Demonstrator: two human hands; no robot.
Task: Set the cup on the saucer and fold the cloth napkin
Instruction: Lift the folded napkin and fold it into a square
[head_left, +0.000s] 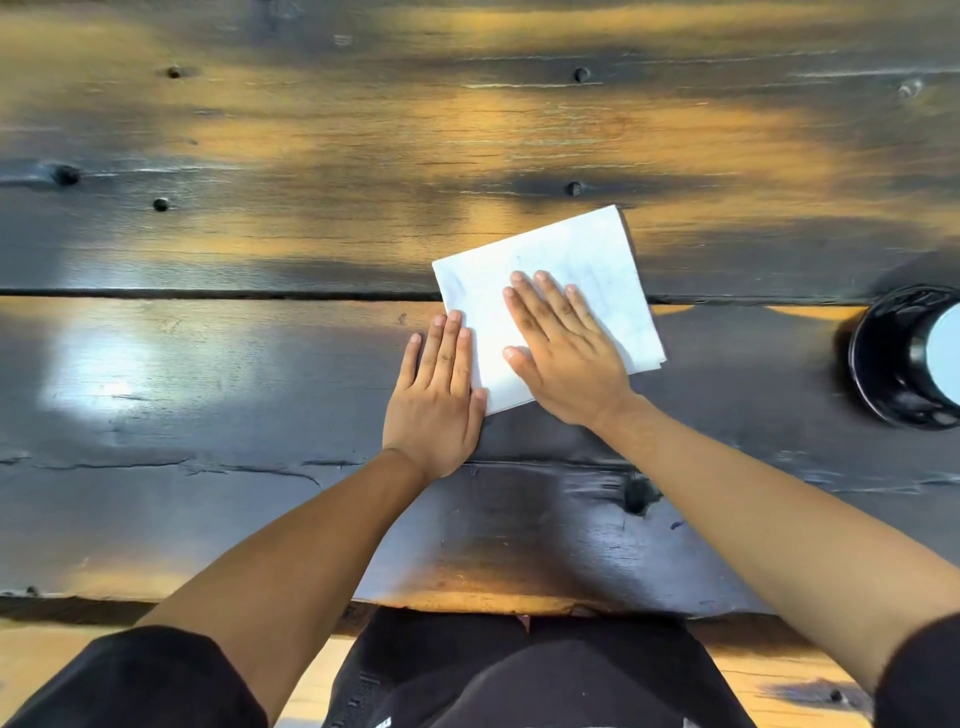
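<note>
A white cloth napkin (587, 260) lies folded into a tilted rectangle at the middle of the dark wooden table (208, 364). My right hand (566, 348) rests flat on top of it, fingers spread. My left hand (441, 395) lies flat at the napkin's near left edge, its fingertips and thumb touching the cloth. At the right edge of the view a white cup (946, 358) stands on a black saucer (883, 364), both cut off by the frame.
The table's near edge (467, 605) runs across the bottom, with my dark clothing below it. A long seam between planks crosses the table behind my hands. Knots and cracks mark the wood.
</note>
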